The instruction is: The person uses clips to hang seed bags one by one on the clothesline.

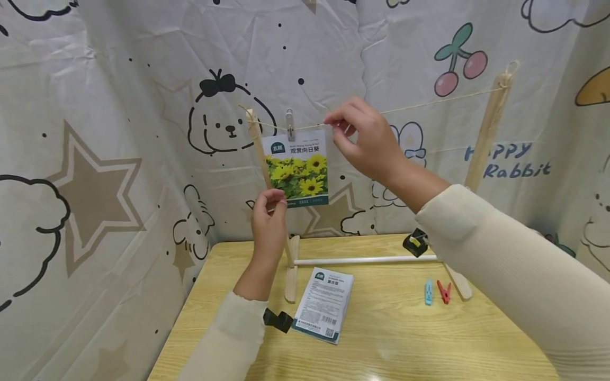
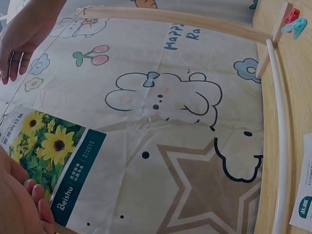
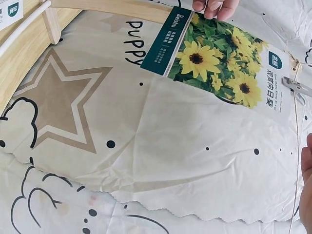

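A sunflower seed packet (image 1: 297,172) hangs from a thin string (image 1: 438,100), fastened near its top middle by a small grey clip (image 1: 290,126). My left hand (image 1: 269,219) pinches the packet's lower left corner. To the right of the packet, my right hand (image 1: 364,135) holds the string between thumb and forefinger. In the right wrist view, the left fingertips (image 3: 217,9) lie against the packet's bottom end. The yellow flowers and the green bottom band of the packet (image 2: 56,146) show in the left wrist view.
Two wooden posts (image 1: 491,127) carry the string, joined below by a white rod (image 1: 362,260). On the wooden table (image 1: 395,328) lie a stack of seed packets (image 1: 325,304), a blue clothespin (image 1: 428,292) and a red clothespin (image 1: 444,292). Behind hangs a patterned curtain (image 1: 324,58).
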Demonstrator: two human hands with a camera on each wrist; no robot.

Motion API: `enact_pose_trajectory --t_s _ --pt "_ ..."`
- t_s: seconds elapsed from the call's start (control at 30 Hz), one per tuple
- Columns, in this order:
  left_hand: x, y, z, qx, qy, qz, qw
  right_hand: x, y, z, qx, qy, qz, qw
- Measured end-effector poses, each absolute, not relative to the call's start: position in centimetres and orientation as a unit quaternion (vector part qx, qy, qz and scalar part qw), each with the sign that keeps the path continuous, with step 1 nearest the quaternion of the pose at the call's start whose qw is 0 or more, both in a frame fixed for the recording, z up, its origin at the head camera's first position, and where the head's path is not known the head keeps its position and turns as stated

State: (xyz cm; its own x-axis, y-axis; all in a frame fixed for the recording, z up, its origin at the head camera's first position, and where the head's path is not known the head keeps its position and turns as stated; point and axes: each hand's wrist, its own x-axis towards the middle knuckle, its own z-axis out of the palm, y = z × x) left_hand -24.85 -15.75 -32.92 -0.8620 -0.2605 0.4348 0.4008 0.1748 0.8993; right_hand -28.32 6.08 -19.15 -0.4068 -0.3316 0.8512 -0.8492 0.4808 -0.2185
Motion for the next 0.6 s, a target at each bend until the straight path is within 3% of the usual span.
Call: enact_pose_trajectory --t_s 0.6 --pt "-24.8 -15.7 -33.6 -0.056 -0.732 -0.636 0.236 -28.7 8.0 -21.0 0.366 -0.776 0.349 0.376"
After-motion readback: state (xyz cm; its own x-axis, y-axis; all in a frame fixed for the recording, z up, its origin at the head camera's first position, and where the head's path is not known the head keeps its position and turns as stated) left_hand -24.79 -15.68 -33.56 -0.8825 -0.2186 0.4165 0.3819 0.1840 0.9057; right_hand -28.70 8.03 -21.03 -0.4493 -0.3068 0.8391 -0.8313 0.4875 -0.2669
